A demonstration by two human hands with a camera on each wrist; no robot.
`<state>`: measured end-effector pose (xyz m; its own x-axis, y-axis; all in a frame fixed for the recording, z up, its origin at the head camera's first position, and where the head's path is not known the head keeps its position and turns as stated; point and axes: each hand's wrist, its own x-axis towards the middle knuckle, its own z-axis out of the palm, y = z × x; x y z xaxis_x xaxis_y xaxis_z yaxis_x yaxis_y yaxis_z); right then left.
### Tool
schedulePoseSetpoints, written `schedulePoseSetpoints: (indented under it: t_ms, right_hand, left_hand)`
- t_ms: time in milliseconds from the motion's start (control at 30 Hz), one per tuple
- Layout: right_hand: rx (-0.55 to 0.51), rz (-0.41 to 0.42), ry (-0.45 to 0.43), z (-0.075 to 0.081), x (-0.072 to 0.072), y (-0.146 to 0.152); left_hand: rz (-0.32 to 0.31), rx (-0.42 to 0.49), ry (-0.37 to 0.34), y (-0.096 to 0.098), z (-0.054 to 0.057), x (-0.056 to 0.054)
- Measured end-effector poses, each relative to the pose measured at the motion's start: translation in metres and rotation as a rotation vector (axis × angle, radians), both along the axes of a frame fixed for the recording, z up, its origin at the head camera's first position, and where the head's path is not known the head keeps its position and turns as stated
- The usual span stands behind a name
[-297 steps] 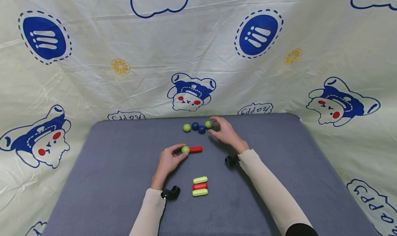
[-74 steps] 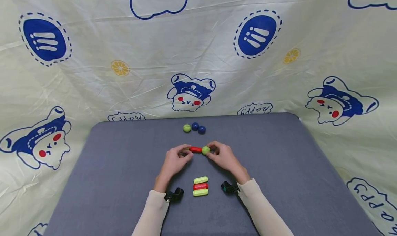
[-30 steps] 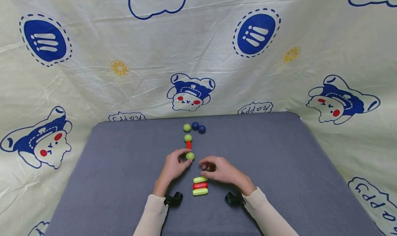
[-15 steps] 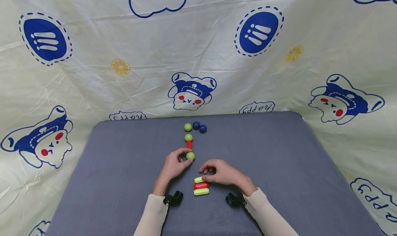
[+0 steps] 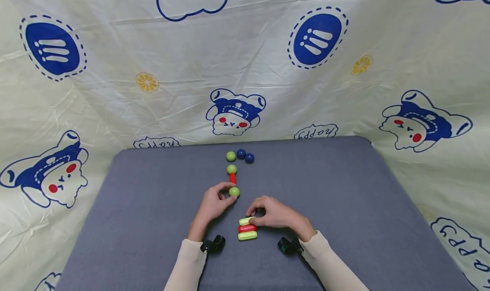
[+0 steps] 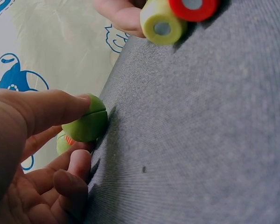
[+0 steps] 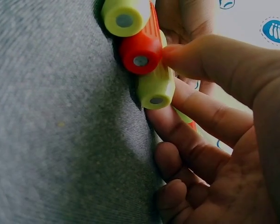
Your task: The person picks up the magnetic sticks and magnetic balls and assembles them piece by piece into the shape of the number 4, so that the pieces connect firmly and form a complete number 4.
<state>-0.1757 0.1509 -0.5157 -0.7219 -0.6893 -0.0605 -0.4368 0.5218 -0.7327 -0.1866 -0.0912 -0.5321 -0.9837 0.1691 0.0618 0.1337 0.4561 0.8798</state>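
My left hand (image 5: 214,202) pinches the near green ball (image 5: 234,192) between thumb and fingers. From that ball a red rod (image 5: 232,178) runs away from me to a second green ball (image 5: 231,169), all in one line. Nearer to me lie three short rods side by side. My right hand (image 5: 277,213) has thumb and fingers around the farthest one, a yellow-green rod (image 7: 156,88), which still lies against the others. Beside it are a red rod (image 7: 142,53) and another yellow-green rod (image 7: 126,17). Grey metal discs show in the rods' ends.
Near the back of the grey table (image 5: 153,197), a loose green ball (image 5: 231,156) and two blue balls, one left (image 5: 240,154) and one right (image 5: 249,158), sit close together. A printed cloth (image 5: 183,69) hangs behind the table.
My right hand took a green ball from the back row to the red rod's free end. The joined piece turned from sideways to pointing away. The right hand then moved to the yellow-green rod.
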Motion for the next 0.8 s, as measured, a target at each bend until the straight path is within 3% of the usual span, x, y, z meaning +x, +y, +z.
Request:
schedulePoseSetpoints:
  t_ms: [267, 500, 733, 800]
  right_hand:
    - [0.028, -0.006, -0.014, 0.0002, 0.0008, -0.0012]
    - [-0.018, -0.012, -0.002, 0.0005, -0.0020, -0.0004]
    - [-0.041, -0.025, 0.019, 0.0001, -0.0072, -0.0001]
    - [-0.046, -0.028, 0.015, 0.0009, -0.0086, -0.0007]
  left_hand:
    - [0.005, 0.009, 0.008, -0.0012, -0.0023, -0.0001]
    - [-0.001, 0.022, 0.011, -0.0011, -0.0029, -0.0008]
    - [-0.014, 0.022, 0.093, -0.0011, -0.0062, -0.0007]
    - [-0.011, 0.026, 0.081, -0.0012, -0.0062, -0.0006]
